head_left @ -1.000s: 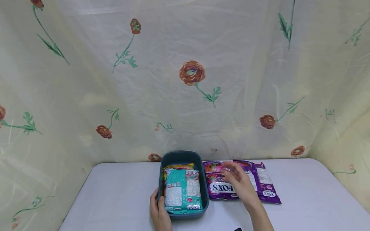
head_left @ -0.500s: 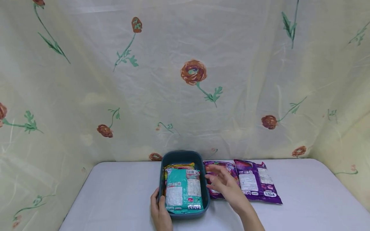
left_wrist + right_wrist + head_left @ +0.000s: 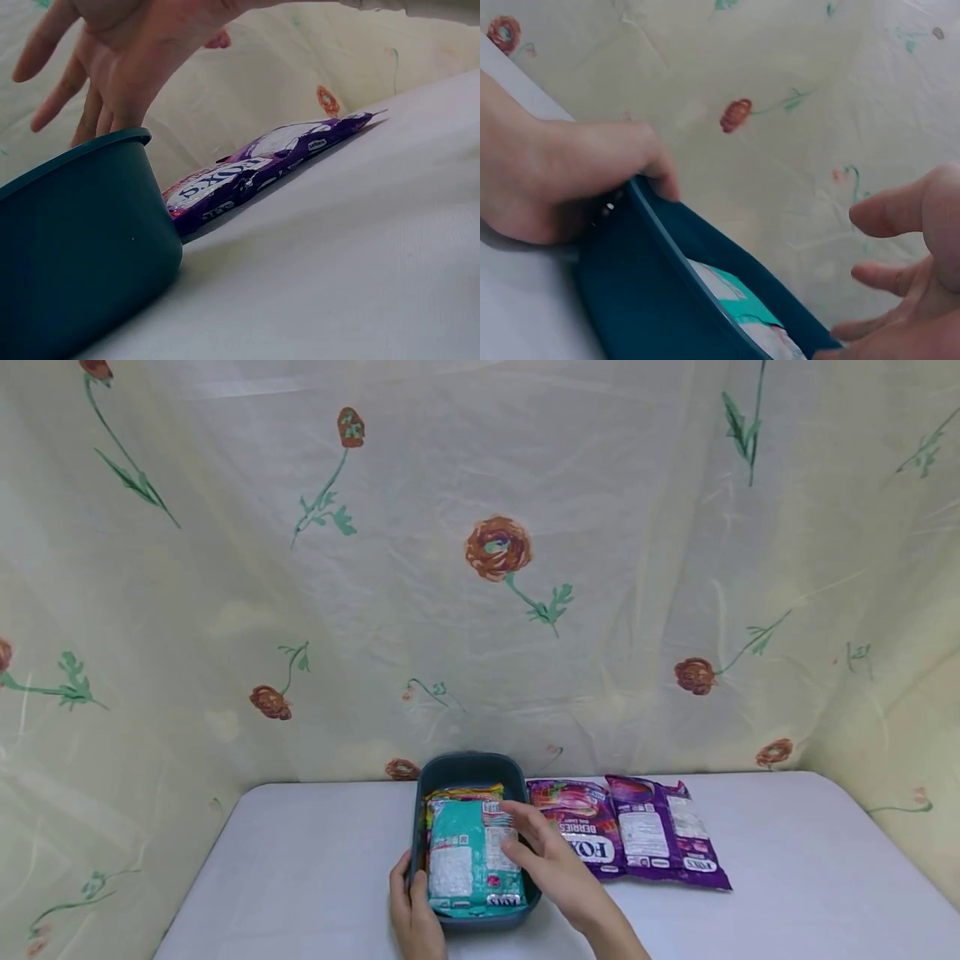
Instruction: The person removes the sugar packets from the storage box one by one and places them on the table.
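A dark teal-blue plastic bin stands on the table, with a turquoise candy bag lying in it on top of a yellow-edged bag. My left hand grips the bin's left wall; in the right wrist view its thumb hooks over the rim. Above the bin's right side hovers my right hand, fingers spread and loosely bent, holding nothing. The left wrist view also shows this right hand over the rim. Whether its fingertips touch the turquoise bag cannot be told.
Right of the bin lie two purple Fox's candy bags, a berries one near the bin and another beside it, slightly overlapping. A flower-printed curtain hangs behind the white table.
My right hand has moved left, from above the purple candy bags to above the bin, uncovering the berries bag. My left hand and the bin have stayed in place.
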The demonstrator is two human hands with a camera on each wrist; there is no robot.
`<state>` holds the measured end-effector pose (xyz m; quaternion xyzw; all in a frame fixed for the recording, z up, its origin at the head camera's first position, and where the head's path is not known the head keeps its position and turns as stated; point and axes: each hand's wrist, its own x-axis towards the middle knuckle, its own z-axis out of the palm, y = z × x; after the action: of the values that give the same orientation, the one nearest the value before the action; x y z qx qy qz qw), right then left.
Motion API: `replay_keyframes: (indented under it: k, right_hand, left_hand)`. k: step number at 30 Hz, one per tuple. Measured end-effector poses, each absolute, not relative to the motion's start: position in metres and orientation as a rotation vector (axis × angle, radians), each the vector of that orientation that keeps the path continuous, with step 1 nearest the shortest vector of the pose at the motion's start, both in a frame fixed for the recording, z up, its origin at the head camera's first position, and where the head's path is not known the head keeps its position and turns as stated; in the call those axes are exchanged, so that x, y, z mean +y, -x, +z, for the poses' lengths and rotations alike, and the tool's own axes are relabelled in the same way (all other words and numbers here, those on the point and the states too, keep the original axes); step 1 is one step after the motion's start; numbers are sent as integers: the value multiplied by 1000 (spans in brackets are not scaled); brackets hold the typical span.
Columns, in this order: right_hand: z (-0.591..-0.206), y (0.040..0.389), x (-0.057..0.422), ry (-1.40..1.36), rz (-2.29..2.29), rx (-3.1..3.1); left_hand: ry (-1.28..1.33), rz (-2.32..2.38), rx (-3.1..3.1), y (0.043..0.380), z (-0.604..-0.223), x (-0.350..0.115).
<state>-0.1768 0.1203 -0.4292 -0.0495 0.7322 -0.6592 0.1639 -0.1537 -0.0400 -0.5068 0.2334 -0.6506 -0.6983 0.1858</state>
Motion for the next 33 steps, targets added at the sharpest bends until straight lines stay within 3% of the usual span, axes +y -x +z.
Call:
replay_keyframes:
  k: [22,33]
  right_hand:
    - [-437,178,102,19,-1873,2137]
    - [-438,178,108,231,-1830,2185]
  left_hand:
    - [-646,-1966,-1818,153,-508,-38]
    - [-652,-1957,-1821,153,-510,-38]
